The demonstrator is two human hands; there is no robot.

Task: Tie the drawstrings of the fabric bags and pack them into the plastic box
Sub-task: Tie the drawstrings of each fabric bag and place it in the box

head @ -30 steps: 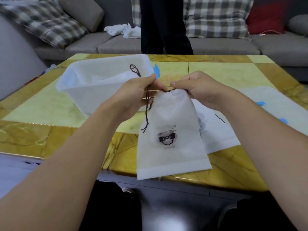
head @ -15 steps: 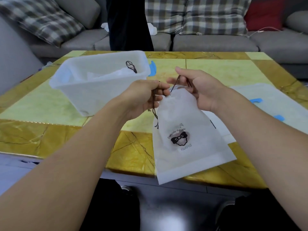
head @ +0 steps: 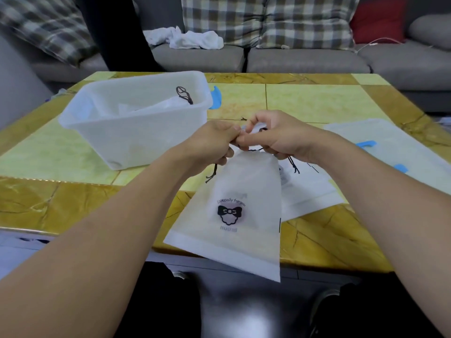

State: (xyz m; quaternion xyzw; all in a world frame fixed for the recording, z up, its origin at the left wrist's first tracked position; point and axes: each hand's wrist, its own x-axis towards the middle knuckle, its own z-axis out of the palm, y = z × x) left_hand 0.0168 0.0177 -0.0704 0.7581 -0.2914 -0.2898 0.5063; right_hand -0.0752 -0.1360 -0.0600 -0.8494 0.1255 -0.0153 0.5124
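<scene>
A white fabric bag (head: pixel 240 206) with a black bow print hangs over the table's near edge, held up by its gathered top. My left hand (head: pixel 214 142) and my right hand (head: pixel 275 135) meet fingertip to fingertip at the bag's mouth, both pinching its black drawstring (head: pixel 256 149). Loose cord ends dangle below each hand. The translucent plastic box (head: pixel 136 140) stands on the table to the left; inside lies another white bag with a knotted black drawstring (head: pixel 184 95).
More flat white bags (head: pixel 310 191) lie under my right wrist. The box's lid (head: pixel 390 142) with blue clips rests at the right. A grey sofa with checked cushions and white cloth lies beyond the yellow marble table (head: pixel 317 101); a person's dark legs stand at far left.
My hands have come together at the bag's mouth and moved lower and right. The bag's bottom has swung toward me. The person behind the table has stepped left.
</scene>
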